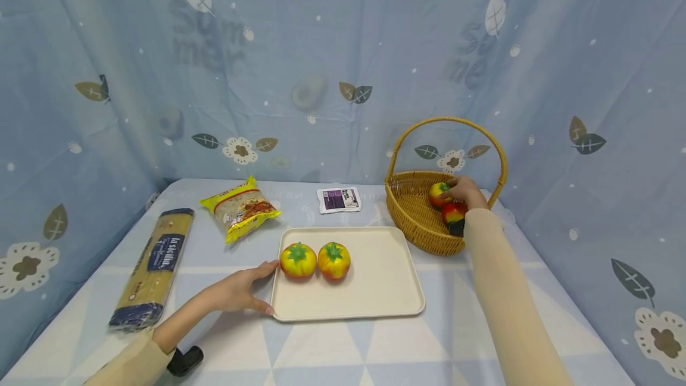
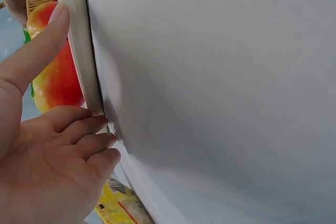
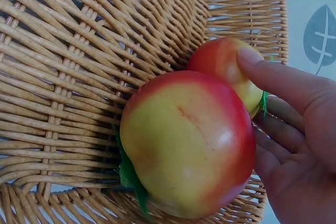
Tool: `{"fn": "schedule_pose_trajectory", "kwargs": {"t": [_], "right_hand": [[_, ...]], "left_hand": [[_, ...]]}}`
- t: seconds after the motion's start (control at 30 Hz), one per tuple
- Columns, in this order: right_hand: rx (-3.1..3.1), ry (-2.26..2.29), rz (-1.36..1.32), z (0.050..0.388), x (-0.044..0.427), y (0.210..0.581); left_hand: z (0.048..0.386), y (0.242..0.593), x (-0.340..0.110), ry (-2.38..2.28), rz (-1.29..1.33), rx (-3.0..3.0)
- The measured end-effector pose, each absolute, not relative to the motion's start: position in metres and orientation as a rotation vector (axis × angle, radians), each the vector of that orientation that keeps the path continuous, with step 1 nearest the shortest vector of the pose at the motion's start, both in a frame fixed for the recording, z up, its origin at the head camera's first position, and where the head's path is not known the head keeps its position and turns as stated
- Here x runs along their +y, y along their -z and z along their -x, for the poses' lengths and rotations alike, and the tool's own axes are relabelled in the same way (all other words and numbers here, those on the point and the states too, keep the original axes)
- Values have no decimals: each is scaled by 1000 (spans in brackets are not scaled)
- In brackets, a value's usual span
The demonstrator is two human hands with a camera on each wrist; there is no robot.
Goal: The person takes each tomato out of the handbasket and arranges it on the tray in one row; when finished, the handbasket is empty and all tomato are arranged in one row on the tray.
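Observation:
My left hand [image 1: 238, 290] touches the left edge of a cream tray [image 1: 380, 296], its fingers and thumb spread along the rim. Two red-and-yellow persimmons [image 1: 298, 260] with green leafy tops sit side by side on the tray's left half. Inside a wicker basket [image 1: 412, 219] at the right, my right hand [image 1: 465, 189] grips a persimmon [image 3: 220, 64], thumb on top and fingers round its far side. Another, nearer persimmon [image 3: 189, 145] lies in the basket against the held one. In the left wrist view, the left thumb [image 2: 50, 38] lies against the tray's rim.
A yellow food packet [image 1: 241, 208] lies behind the tray's left corner, with a long pack of spaghetti [image 1: 155, 264] at the far left. A small white-and-purple sachet [image 1: 339, 200] lies behind the tray. The basket's tall handle [image 1: 445, 119] arches above it.

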State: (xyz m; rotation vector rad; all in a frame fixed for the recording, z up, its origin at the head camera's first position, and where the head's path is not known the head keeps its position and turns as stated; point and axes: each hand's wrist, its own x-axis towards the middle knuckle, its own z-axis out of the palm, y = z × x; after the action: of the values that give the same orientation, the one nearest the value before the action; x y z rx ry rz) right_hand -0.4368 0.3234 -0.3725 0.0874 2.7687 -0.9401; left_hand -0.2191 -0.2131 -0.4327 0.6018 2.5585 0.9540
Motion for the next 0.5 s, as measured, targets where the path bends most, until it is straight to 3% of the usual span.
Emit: {"fn": "schedule_pose_trajectory", "kwargs": {"t": [0.5], "right_hand": [[2828, 898, -34, 434, 320, 363]], "left_hand": [[218, 431, -212, -949, -584, 2556]]}}
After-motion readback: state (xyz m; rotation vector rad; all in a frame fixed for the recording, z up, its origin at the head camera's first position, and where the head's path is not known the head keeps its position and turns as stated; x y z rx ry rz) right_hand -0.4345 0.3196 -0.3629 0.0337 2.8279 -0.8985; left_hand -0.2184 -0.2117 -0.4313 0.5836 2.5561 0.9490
